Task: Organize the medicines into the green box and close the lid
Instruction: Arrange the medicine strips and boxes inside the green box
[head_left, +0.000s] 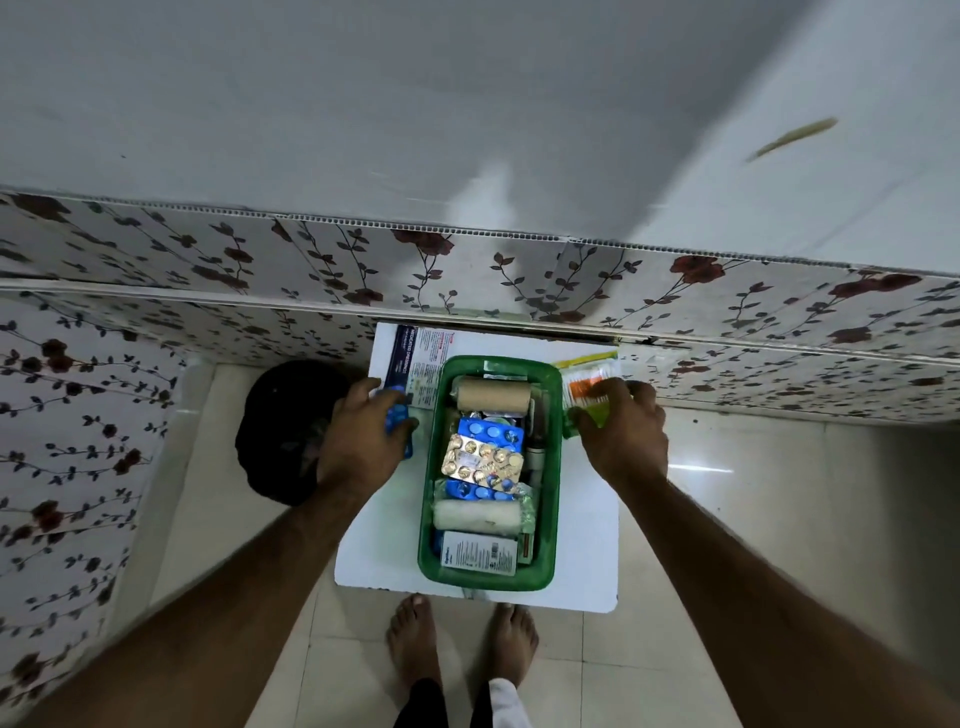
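Note:
The open green box (429, 519) sits on a white board (587, 545) and holds a brown roll (493, 396), blue and gold blister strips (480, 462), a white gauze roll (477, 516) and a small carton (478, 552). Left of the box, my left hand (358, 441) is closed on a blue blister strip (396, 418), beside a dark blue medicine packet (402, 364). Right of the box, my right hand (621, 431) rests on a stack of orange, green and yellow packets (587, 387). Whether those fingers grip them is hidden. No lid is visible.
A black round object (283, 431) sits on the floor left of the board. A flower-patterned panel (467, 270) runs along the back and left side. My bare feet (462, 649) stand on pale tiles just below the board's near edge.

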